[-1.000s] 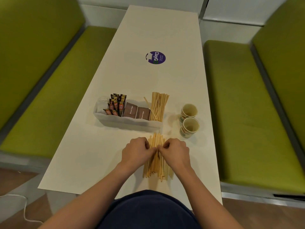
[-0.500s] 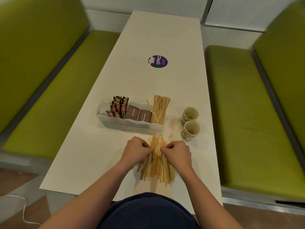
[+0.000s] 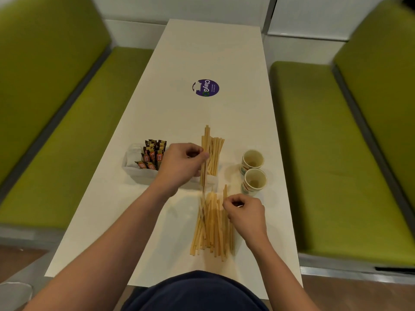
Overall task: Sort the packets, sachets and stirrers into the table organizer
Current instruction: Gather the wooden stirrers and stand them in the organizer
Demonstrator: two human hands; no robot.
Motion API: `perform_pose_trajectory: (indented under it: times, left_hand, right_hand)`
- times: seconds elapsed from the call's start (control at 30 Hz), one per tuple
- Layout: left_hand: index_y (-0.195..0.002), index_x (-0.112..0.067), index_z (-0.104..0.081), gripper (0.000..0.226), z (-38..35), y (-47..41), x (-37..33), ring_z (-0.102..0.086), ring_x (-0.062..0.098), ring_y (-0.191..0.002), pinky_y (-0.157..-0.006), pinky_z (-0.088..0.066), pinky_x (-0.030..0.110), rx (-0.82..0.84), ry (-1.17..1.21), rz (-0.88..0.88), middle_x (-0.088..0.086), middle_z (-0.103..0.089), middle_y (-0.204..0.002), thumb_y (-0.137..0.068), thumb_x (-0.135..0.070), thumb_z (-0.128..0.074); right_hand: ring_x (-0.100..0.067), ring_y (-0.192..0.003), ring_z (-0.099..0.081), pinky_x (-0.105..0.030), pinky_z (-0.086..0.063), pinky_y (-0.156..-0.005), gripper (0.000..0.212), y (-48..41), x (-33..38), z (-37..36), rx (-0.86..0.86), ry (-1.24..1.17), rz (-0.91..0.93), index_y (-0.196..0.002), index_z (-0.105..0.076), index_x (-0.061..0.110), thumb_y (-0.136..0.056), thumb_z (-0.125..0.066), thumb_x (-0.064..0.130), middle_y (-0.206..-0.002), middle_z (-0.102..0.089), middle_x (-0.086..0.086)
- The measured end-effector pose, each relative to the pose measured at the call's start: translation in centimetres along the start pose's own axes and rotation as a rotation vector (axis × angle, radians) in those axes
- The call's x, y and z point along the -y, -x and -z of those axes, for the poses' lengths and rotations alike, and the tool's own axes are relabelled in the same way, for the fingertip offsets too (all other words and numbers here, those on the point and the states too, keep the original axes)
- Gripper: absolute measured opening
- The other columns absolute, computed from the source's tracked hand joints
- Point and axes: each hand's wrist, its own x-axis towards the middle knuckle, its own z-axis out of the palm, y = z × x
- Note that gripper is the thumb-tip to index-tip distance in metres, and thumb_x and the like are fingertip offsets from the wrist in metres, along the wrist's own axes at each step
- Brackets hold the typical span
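Green benches [image 3: 78,135] either side of a long white table [image 3: 179,122]. Toward near end: white organizer [image 3: 132,173], sachets [image 3: 155,153] toward its left, sorted stirrers [image 3: 215,153] at its right end. Loose stirrer pile [image 3: 208,227] flat on table just in front, paper cups [image 3: 252,158] off to the right. Judged light, stiff, thin, easy to snap; apt to slide apart in a bundle, so best pinched mid-length, few at a time. Left hand [image 3: 179,164] pinching held bunch [image 3: 204,176] mid-length, over organizer's right end. Right hand [image 3: 246,215] curled at pile's far end; pinching one or just resting, can't tell.
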Motion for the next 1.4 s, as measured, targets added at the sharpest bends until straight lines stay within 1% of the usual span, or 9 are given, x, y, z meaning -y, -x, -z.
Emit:
perform_pose_trajectory:
  times: [0.2,0.4,0.63,0.73,0.83,1.07,1.23,1.33,1.4]
  left_hand:
    - [-0.088,-0.024,-0.074,0.012,-1.5,-3.7,0.3,-0.071,0.012,-0.069,-0.068,-0.064,0.041,-0.169,-0.064,-0.073,-0.009,-0.072,-0.083,-0.091,-0.036,-0.071]
    - [-0.094,-0.016,-0.076,0.020,-2.6,-4.6,1.1,-0.067,0.017,-0.086,-0.087,-0.055,0.038,-0.243,-0.230,-0.087,-0.003,-0.073,-0.087,-0.094,-0.033,-0.066]
    - [-0.092,-0.027,-0.072,0.015,-2.7,-5.2,0.8,-0.071,0.015,-0.080,-0.075,-0.062,0.044,-0.280,-0.151,-0.112,-0.015,-0.070,-0.085,-0.092,-0.040,-0.065]
    - [-0.096,-0.025,-0.073,0.016,-2.7,-4.9,1.4,-0.070,0.012,-0.077,-0.072,-0.059,0.030,-0.267,-0.210,-0.105,-0.013,-0.072,-0.088,-0.095,-0.038,-0.064]
    - [-0.102,-0.016,-0.075,0.018,-3.2,-4.5,2.9,-0.065,0.008,-0.077,-0.060,-0.040,0.007,-0.207,-0.375,-0.072,-0.004,-0.074,-0.092,-0.096,-0.029,-0.064]
    - [-0.119,-0.009,-0.070,0.029,-3.6,-4.0,3.5,-0.068,0.020,-0.083,-0.080,-0.057,0.036,-0.175,-0.520,-0.091,0.004,-0.073,-0.087,-0.092,-0.017,-0.070]
    - [-0.119,-0.012,-0.061,0.036,-3.3,-3.7,3.9,-0.068,0.017,-0.081,-0.076,-0.057,0.035,-0.158,-0.492,-0.092,-0.003,-0.068,-0.082,-0.087,-0.019,-0.076]
    - [-0.105,-0.016,-0.056,0.028,-2.4,-3.3,4.5,-0.067,0.016,-0.078,-0.070,-0.055,0.035,-0.195,-0.450,-0.116,-0.004,-0.066,-0.080,-0.086,-0.022,-0.075]
    - [-0.104,-0.016,-0.058,0.024,-1.7,-3.1,4.9,-0.062,0.017,-0.087,-0.070,-0.052,0.035,-0.240,-0.498,-0.130,-0.005,-0.061,-0.089,-0.087,-0.028,-0.071]
  right_hand:
    - [-0.013,-0.071,-0.071,-0.044,-0.063,-0.074,0.011,0.0,1.5,0.5,-0.073,-0.150,0.083,-0.081,-0.076,0.028,-0.088,-0.073,0.021,-0.074,-0.073,0.011]
    - [-0.014,-0.071,-0.071,-0.039,-0.063,-0.071,0.006,-2.4,6.0,1.5,-0.233,-0.285,0.251,-0.090,-0.077,0.022,-0.092,-0.072,0.022,-0.076,-0.073,0.008]
    - [-0.017,-0.072,-0.071,-0.042,-0.064,-0.070,0.007,-6.0,10.0,1.4,-0.321,-0.351,0.335,-0.092,-0.077,0.022,-0.093,-0.072,0.026,-0.076,-0.073,0.008]
    - [-0.018,-0.071,-0.071,-0.043,-0.064,-0.070,0.008,-6.4,9.9,1.1,-0.325,-0.366,0.335,-0.093,-0.077,0.020,-0.093,-0.072,0.026,-0.076,-0.073,0.007]
    - [-0.017,-0.073,-0.072,-0.042,-0.064,-0.072,0.007,-6.6,9.4,0.8,-0.343,-0.362,0.328,-0.092,-0.077,0.022,-0.093,-0.072,0.027,-0.077,-0.073,0.009]
    - [-0.012,-0.075,-0.072,-0.023,-0.059,-0.069,0.006,-7.8,8.8,-0.9,-0.346,-0.289,0.311,-0.093,-0.075,0.024,-0.094,-0.071,0.028,-0.081,-0.073,0.012]
    - [-0.009,-0.075,-0.071,-0.037,-0.061,-0.074,0.014,-8.8,8.1,-2.5,-0.257,-0.162,0.270,-0.093,-0.077,0.019,-0.094,-0.067,0.030,-0.080,-0.074,0.010]
    - [-0.008,-0.072,-0.067,-0.036,-0.058,-0.073,0.018,-9.0,7.7,-2.9,-0.208,0.010,0.268,-0.088,-0.078,0.018,-0.094,-0.065,0.029,-0.075,-0.072,0.010]
    - [-0.009,-0.073,-0.067,-0.034,-0.057,-0.074,0.020,-8.9,7.3,-2.9,-0.188,0.097,0.280,-0.087,-0.079,0.018,-0.095,-0.066,0.030,-0.077,-0.073,0.010]
